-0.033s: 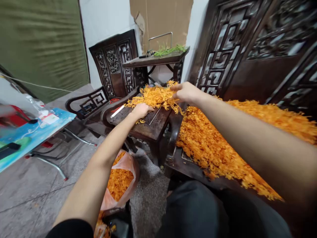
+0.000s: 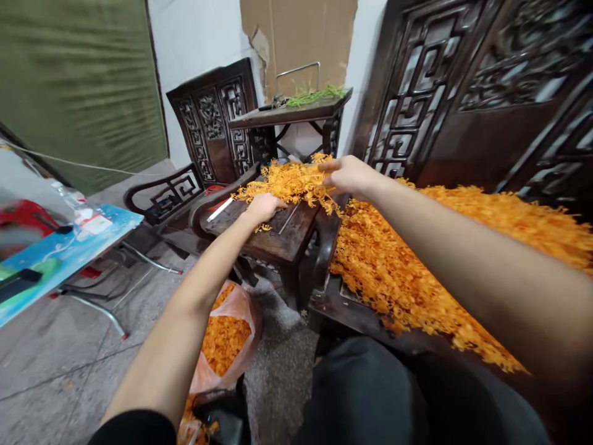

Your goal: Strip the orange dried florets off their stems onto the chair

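Note:
A loose heap of orange artificial-looking sprigs (image 2: 290, 180) lies across a small dark wooden table (image 2: 303, 228). At the near left edge of the heap, my left hand (image 2: 265, 207) rests low over the tabletop with its fingers curled in, and what lies under them is hidden. My right hand (image 2: 351, 175) reaches in from the right, its fingers bent around the outer strands of the heap. Some strands hang over the table's right side below it. A white strip (image 2: 219, 209) and a thin metal rod (image 2: 288, 219) are on the tabletop beside the sprigs.
A large orange pile (image 2: 393, 266) covers the carved wooden bench on the right. Below my left arm stands a pink plastic bag (image 2: 250, 346) holding more orange pieces. Green sprigs (image 2: 315, 96) lie on the back stand. A blue folding table (image 2: 115, 225) is at left.
The view has shifted very slightly. Both hands and the orange heap look the same; at far left, a blurred shape by the red chair has moved.

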The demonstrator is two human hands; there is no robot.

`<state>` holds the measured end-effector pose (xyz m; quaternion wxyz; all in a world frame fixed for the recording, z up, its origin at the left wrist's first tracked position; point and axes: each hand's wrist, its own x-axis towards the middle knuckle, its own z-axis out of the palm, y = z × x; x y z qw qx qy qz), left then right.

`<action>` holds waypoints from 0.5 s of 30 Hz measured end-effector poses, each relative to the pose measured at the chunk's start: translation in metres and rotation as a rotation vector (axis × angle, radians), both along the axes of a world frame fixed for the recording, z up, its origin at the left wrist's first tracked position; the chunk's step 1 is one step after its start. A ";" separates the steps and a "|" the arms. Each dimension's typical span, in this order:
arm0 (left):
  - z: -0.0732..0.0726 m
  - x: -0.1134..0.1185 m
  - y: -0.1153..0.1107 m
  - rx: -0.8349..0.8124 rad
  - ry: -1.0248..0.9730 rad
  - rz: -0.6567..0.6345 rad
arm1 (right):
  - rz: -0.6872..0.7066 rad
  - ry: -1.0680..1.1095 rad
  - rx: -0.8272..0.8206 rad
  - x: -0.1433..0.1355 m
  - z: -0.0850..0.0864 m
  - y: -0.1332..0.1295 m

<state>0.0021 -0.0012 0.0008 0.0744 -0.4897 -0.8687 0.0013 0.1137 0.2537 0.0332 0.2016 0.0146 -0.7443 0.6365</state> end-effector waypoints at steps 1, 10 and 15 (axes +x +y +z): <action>0.000 0.002 -0.001 0.007 0.029 0.024 | 0.000 0.002 -0.038 0.015 0.002 -0.004; -0.004 0.014 -0.011 0.159 -0.087 0.141 | -0.438 0.165 -0.354 0.199 -0.035 -0.028; 0.002 0.020 -0.026 0.140 -0.130 0.106 | -0.567 0.019 -0.529 0.248 -0.080 -0.012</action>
